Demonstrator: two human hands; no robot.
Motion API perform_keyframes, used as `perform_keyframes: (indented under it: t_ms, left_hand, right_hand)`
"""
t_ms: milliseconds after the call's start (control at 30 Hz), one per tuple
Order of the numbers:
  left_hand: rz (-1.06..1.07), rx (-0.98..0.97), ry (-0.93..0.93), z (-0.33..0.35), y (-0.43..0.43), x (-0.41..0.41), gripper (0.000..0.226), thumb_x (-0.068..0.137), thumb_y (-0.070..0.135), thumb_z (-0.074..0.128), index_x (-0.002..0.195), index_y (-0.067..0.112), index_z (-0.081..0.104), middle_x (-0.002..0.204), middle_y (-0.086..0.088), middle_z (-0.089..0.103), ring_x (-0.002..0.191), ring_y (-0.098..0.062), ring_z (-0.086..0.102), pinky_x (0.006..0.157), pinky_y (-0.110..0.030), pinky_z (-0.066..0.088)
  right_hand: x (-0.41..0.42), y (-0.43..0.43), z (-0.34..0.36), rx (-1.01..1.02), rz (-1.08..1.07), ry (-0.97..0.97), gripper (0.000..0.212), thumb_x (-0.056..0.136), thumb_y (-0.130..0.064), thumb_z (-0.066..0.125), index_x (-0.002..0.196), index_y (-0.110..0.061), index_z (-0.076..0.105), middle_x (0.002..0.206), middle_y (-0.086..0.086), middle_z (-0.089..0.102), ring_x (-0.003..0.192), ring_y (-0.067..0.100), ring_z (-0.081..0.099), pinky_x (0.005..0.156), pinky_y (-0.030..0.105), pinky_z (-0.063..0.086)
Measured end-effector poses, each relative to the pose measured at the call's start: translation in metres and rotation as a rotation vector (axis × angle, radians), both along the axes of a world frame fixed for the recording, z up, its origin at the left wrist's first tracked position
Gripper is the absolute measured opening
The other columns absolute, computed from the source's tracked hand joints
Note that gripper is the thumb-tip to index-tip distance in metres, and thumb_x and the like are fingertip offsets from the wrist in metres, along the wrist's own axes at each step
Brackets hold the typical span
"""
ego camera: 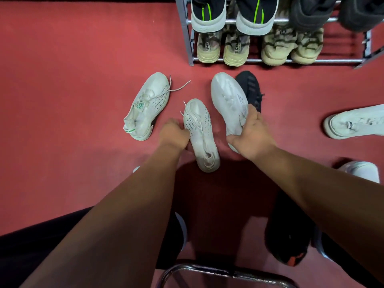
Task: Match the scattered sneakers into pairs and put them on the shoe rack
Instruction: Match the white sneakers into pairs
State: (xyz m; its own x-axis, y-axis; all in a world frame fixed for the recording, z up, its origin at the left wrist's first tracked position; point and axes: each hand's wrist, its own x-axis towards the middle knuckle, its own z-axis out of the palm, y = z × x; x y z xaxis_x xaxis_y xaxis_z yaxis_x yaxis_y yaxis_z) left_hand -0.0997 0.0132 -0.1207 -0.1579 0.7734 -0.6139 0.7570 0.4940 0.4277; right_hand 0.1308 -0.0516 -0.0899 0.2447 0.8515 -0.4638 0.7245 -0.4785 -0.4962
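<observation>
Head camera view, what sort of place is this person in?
Likely an indoor shoe-storage corner, perhaps an entryway or a staged room. A metal shoe rack holds paired sneakers, loose white sneakers lie on the red carpet-like floor, and a chrome tube frame, maybe a chair, shows at the bottom edge.

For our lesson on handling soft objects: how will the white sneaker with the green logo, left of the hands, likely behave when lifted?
The sneaker probably feels light and flexes, since its upper looks like thin perforated knit. Its untied laces will likely dangle and may snag. Its flat sole should resist rolling.
</observation>
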Motion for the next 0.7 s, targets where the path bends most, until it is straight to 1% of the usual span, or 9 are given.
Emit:
perform_keyframes:
  t_ms: [67,133,233,367,400,467,533,600,700]
  left_hand:
    - [0.019,0.070,0.042,0.013,0.006,-0.004,0.029,0.087,0.018,0.063,0.114,0.015,0.073,0.107,-0.003,0.075,0.099,-0.023,0.070,0.090,-0.024,0.048]
    - [0.038,0.123,0.074,0.024,0.010,-0.010,0.031,0.090,0.015,0.062,0.120,0.014,0.070,0.121,-0.008,0.071,0.114,-0.029,0.066,0.099,-0.032,0.050]
    - [0.024,0.053,0.040,0.018,0.011,-0.009,0.021,0.086,0.025,0.066,0.106,0.019,0.067,0.105,-0.001,0.071,0.097,-0.024,0.066,0.089,-0.031,0.051]
    - [-0.029,-0.236,-0.189,0.007,-0.005,0.012,0.059,0.066,0.044,0.078,0.114,0.011,0.068,0.102,-0.009,0.077,0.074,-0.019,0.073,0.061,-0.028,0.056]
    - [-0.025,-0.290,-0.186,0.004,-0.013,0.020,0.074,0.064,0.045,0.084,0.125,0.011,0.060,0.109,-0.006,0.073,0.081,-0.017,0.071,0.066,-0.027,0.056]
    - [-0.029,-0.326,-0.131,0.000,-0.029,0.035,0.120,0.047,0.058,0.092,0.143,0.016,0.034,0.125,0.000,0.058,0.108,-0.019,0.064,0.091,-0.034,0.055]
    - [0.014,-0.306,-0.102,-0.018,-0.043,0.045,0.148,0.023,0.072,0.088,0.149,0.027,0.025,0.133,0.003,0.053,0.121,-0.021,0.060,0.102,-0.042,0.054]
    - [0.067,-0.289,-0.088,-0.035,-0.050,0.048,0.159,0.019,0.073,0.089,0.155,0.028,0.022,0.143,0.002,0.052,0.127,-0.023,0.058,0.106,-0.043,0.053]
    - [0.012,-0.317,-0.026,-0.027,-0.052,0.047,0.149,0.048,0.055,0.099,0.161,0.016,0.010,0.151,-0.008,0.045,0.135,-0.028,0.053,0.110,-0.041,0.049]
  right_hand:
    - [-0.009,0.004,0.000,0.009,0.036,0.017,0.114,0.072,-0.042,0.082,0.162,-0.012,0.018,0.153,0.014,0.043,0.137,0.039,0.045,0.113,0.051,0.043]
    - [-0.016,0.006,0.000,-0.002,0.048,0.018,0.113,0.071,-0.042,0.081,0.162,-0.013,0.019,0.151,0.014,0.045,0.136,0.039,0.044,0.112,0.052,0.044]
    - [-0.020,0.003,-0.004,-0.030,0.043,0.013,0.111,0.072,-0.042,0.081,0.161,-0.013,0.021,0.152,0.013,0.045,0.136,0.039,0.044,0.112,0.052,0.043]
    - [-0.019,-0.006,-0.010,-0.062,0.038,-0.002,0.113,0.073,-0.048,0.081,0.161,-0.011,0.020,0.159,0.014,0.038,0.140,0.039,0.042,0.115,0.052,0.041]
    - [-0.019,-0.007,-0.011,-0.060,0.044,-0.012,0.114,0.073,-0.050,0.081,0.161,-0.011,0.020,0.160,0.015,0.037,0.141,0.039,0.041,0.116,0.053,0.040]
    - [-0.020,-0.009,-0.012,-0.047,0.039,-0.031,0.114,0.073,-0.052,0.080,0.161,-0.010,0.021,0.159,0.015,0.038,0.141,0.039,0.042,0.115,0.053,0.040]
    - [-0.019,-0.011,-0.011,-0.028,0.028,-0.036,0.112,0.073,-0.051,0.081,0.160,-0.011,0.023,0.155,0.013,0.041,0.138,0.037,0.044,0.113,0.052,0.042]
    - [-0.017,-0.013,-0.010,-0.010,0.033,-0.028,0.109,0.074,-0.052,0.081,0.159,-0.012,0.024,0.153,0.011,0.043,0.135,0.036,0.045,0.112,0.051,0.043]
    - [-0.013,-0.016,-0.010,0.005,0.035,-0.022,0.105,0.077,-0.050,0.080,0.159,-0.012,0.026,0.151,0.011,0.045,0.134,0.036,0.046,0.113,0.050,0.042]
